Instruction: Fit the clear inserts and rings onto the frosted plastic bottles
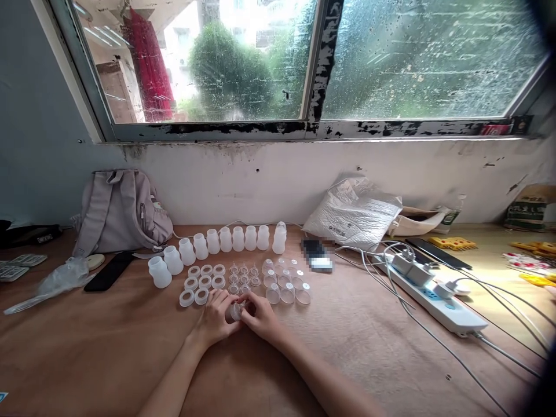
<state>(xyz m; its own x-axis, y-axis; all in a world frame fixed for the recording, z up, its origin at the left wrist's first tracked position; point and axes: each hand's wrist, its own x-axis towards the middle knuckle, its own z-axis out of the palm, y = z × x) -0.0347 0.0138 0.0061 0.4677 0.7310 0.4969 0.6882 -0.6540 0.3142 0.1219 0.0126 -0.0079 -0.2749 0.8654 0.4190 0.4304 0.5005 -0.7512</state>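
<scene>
My left hand (216, 317) and my right hand (260, 315) meet over the brown table (347, 347), fingers curled round one small translucent plastic part (236, 311) held between them. Just beyond them lie several white rings (204, 282), several small clear nipples (244, 277) and several clear caps (286, 286). Behind those, a curved row of white translucent bottles (212, 246) stands upright.
A grey backpack (121, 211) leans on the wall at the left, a black phone (108, 271) and a clear plastic bag (56, 281) before it. A white power strip (434, 298) with plugs and cables lies at the right. A white padded bag (354, 211) rests against the wall.
</scene>
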